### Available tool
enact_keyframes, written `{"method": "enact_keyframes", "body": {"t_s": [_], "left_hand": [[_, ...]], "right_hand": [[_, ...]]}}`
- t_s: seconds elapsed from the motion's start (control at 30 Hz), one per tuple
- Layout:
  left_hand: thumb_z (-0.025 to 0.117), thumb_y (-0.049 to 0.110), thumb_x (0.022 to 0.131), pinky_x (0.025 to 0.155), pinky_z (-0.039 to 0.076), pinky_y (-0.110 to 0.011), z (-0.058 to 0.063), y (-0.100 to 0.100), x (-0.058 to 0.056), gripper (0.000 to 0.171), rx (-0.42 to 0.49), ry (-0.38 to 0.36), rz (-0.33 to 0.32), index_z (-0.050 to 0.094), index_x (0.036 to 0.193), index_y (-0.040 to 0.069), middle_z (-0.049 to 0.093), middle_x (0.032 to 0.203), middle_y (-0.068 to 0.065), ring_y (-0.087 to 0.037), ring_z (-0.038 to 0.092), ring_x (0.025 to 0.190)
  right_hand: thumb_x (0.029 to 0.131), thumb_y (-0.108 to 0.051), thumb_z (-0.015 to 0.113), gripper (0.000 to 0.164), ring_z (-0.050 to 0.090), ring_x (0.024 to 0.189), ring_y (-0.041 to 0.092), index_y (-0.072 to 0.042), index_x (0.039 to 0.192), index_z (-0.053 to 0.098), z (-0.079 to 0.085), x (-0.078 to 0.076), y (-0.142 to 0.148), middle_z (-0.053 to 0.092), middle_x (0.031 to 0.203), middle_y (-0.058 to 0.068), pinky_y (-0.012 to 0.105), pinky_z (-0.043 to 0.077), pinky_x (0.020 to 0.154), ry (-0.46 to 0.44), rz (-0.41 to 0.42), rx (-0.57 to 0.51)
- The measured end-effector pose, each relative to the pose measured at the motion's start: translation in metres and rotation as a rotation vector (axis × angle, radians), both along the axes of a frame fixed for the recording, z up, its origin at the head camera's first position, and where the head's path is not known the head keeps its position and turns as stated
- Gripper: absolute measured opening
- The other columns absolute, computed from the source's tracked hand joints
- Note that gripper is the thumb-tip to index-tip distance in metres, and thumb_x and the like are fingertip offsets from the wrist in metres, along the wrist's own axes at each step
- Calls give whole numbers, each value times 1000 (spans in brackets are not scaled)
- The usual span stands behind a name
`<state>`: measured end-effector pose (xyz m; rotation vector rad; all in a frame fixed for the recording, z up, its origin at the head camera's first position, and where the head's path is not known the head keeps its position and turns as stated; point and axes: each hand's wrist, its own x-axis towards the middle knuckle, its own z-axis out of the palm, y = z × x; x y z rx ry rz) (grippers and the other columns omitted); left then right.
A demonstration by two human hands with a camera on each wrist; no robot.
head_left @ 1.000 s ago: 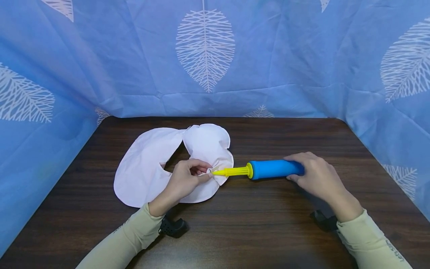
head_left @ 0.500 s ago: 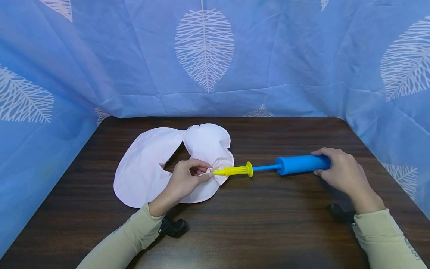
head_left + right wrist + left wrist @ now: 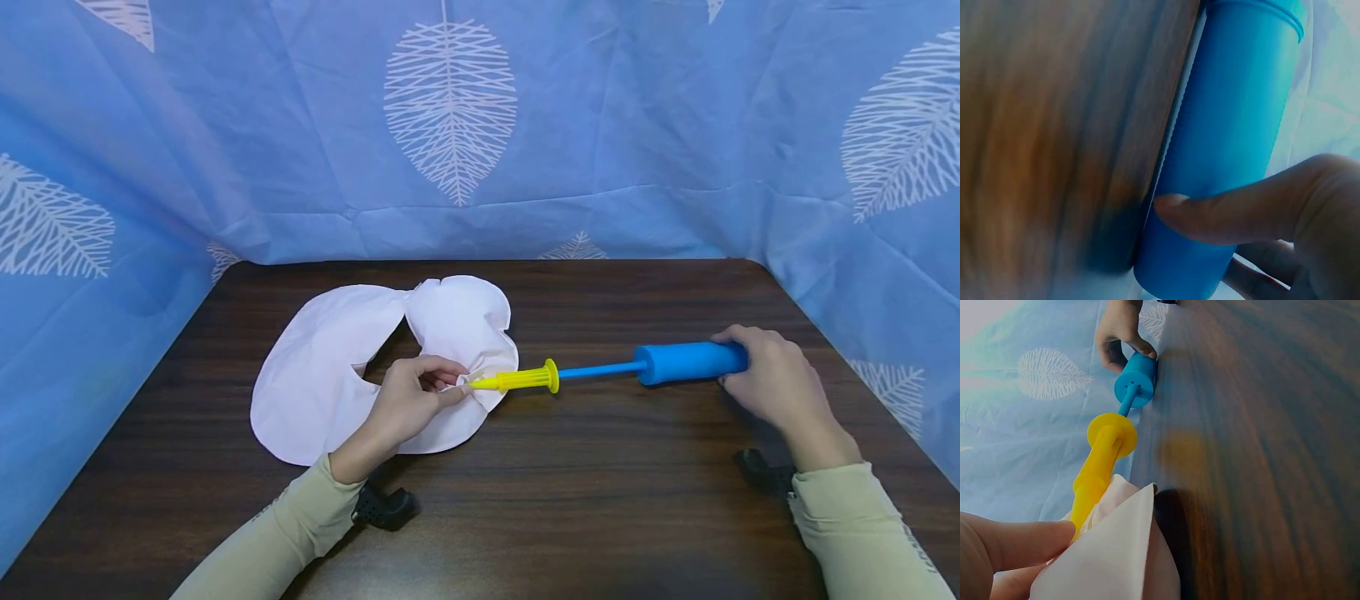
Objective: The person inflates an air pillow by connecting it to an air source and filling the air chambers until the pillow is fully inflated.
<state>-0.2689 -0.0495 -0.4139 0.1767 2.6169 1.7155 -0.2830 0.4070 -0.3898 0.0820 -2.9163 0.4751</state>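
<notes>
Two hands busy — left hand [image 3: 405,404] pinching the yellow nozzle [image 3: 525,380] against the white cushion [image 3: 315,375] on the bench [image 3: 570,492], right hand [image 3: 780,387] gripping the blue barrel [image 3: 692,363], rod [image 3: 596,371] out — so probably mid-pump, next calling for a straight push in.

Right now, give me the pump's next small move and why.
The right hand should probably push the blue barrel toward the yellow nozzle: the blue rod shows between them, and the left hand holds the nozzle at the white piece.

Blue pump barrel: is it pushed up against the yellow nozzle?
No, a blue rod shows between the barrel and the yellow nozzle.
</notes>
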Motion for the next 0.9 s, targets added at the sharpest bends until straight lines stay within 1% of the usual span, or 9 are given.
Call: {"method": "enact_keyframes", "body": {"t_s": [0.17,0.3,0.4,0.53,0.6,0.7,0.9], "left_hand": [[86,2,87,71,48,-22,0,0,0,20,8,6,3,83,106,4,79,94,-9,-17,60,81],[86,2,86,71,47,-22,1,1,1,21,3,4,6,83,106,5,79,93,-8,-17,59,80],[86,2,86,70,48,-23,2,2,1,21,-4,7,0,84,106,6,79,93,-7,-17,59,79],[86,2,86,70,48,-22,1,2,1,20,2,9,-14,84,106,5,80,94,-7,-17,60,79],[86,2,86,70,48,-22,1,2,1,21,6,6,-15,84,106,6,80,94,-7,-17,60,80],[86,1,86,70,47,-22,1,3,1,20,17,-5,-12,84,106,6,80,94,-7,-17,60,80],[86,2,86,70,47,-22,-1,2,1,20,39,-6,-12,83,106,5,79,93,-9,-15,60,80]], "right_hand": [[86,6,74,49,47,129,65,2,134,68,0,2,-20,55,142,41,84,40,98,14,76,-27],[88,2,78,51,49,133,62,0,138,67,2,4,-43,57,145,36,81,43,100,-13,141,-31],[90,-2,81,54,52,136,58,-2,142,66,5,7,-61,60,146,32,78,45,103,-35,195,-14],[90,-9,85,60,55,137,54,-4,146,65,6,11,-80,62,147,29,76,46,106,-38,261,30],[90,-12,86,61,56,137,52,-6,147,65,6,12,-85,62,148,28,75,47,105,-26,274,57],[90,-15,87,60,59,135,51,-8,145,66,5,13,-86,64,147,26,74,51,100,-6,261,87],[88,-16,89,55,62,128,51,-10,140,70,5,12,-77,66,141,26,72,53,92,-2,226,50]]}}
